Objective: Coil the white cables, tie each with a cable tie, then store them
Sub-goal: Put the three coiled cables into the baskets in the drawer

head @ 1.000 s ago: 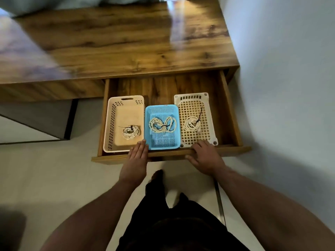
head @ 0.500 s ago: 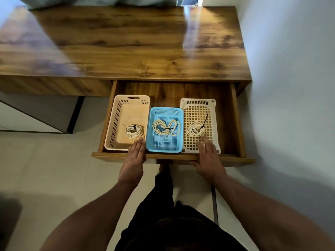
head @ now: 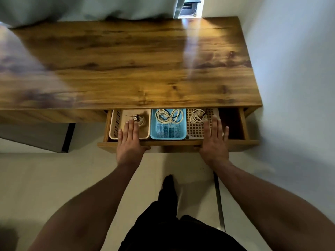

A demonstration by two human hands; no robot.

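At the front edge of the glossy brown wooden desk (head: 126,69), presses both palms against the front rail of the shallow wooden drawer (head: 172,142) and drives it inward. Lays the left hand (head: 129,140) flat, fingers straight and together, reaching over the rail above the beige plastic slotted basket (head: 116,124). Sets the right hand (head: 214,140) likewise flat, fingers spread and released, over the white plastic lattice basket (head: 194,132). Grips nothing with either. Brings the drawer well further in than a second ago: shows only the near halves of the three baskets now, against all three whole then. Leaves the coiled white cables stored, one per basket: the small coil (head: 141,120) in the beige basket just beyond the left fingertips, the figure-eight coil (head: 163,115) in the blue plastic mesh basket (head: 168,132) between the others, the round coil (head: 196,116) in the white one, the middle coil plainly crossed by a black cable tie (head: 169,117). Judging from that, completes coiling, tying and storing; lacks only the last stretch of closing.
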